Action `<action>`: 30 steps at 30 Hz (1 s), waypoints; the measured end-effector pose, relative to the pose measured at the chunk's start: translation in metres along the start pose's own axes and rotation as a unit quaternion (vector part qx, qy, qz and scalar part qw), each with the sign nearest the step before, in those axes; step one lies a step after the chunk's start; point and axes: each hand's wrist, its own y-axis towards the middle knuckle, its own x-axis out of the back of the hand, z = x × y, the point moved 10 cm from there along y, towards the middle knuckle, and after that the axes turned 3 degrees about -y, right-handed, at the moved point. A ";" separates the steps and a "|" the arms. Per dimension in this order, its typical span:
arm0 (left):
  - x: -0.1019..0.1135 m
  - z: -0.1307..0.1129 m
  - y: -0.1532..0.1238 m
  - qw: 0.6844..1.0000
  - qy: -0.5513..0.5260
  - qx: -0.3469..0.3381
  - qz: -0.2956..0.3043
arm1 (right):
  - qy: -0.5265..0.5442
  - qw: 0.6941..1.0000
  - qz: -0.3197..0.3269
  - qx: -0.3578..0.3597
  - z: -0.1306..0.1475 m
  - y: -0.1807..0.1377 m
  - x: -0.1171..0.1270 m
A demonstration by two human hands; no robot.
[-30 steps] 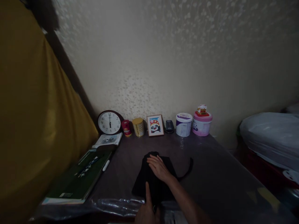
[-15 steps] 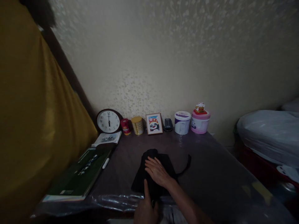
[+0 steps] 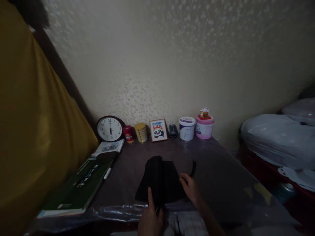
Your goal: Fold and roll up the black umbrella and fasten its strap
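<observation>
What looks like a collapsed black umbrella (image 3: 156, 178) lies on the table, its dark fabric fanned to both sides of a thick middle fold. My left hand (image 3: 151, 218) is closed round its near end, the index finger stretched along the fabric. A small shiny ring shows beside that thumb. At the fabric's right edge, my right hand (image 3: 190, 188) has its fingers bent together, seemingly pinching the edge. Just beyond these fingers a narrow black strap (image 3: 193, 168) sticks up and away.
The table (image 3: 216, 170) has a clear plastic cover. At left lie a green book (image 3: 73, 186) and a white marker (image 3: 107, 173). Along the wall stand a clock (image 3: 110, 128), red can (image 3: 128, 134), yellow-lidded jar (image 3: 141, 132), picture frame (image 3: 158, 130), white tub (image 3: 187, 128) and pink tub (image 3: 204, 127).
My right hand has come off the top of the umbrella and moved right to its edge by the strap. My left hand keeps its hold. The view has shifted slightly.
</observation>
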 end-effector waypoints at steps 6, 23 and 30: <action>-0.001 0.001 0.000 1.000 -0.016 -0.009 0.002 | 0.074 0.997 -0.002 -0.015 0.007 -0.002 -0.002; -0.007 0.005 0.004 0.999 -0.048 -0.022 0.009 | 0.051 0.983 0.168 0.060 0.058 -0.071 -0.070; -0.005 0.006 0.003 1.000 -0.017 -0.009 0.003 | 0.126 0.973 0.192 0.002 0.023 -0.063 -0.082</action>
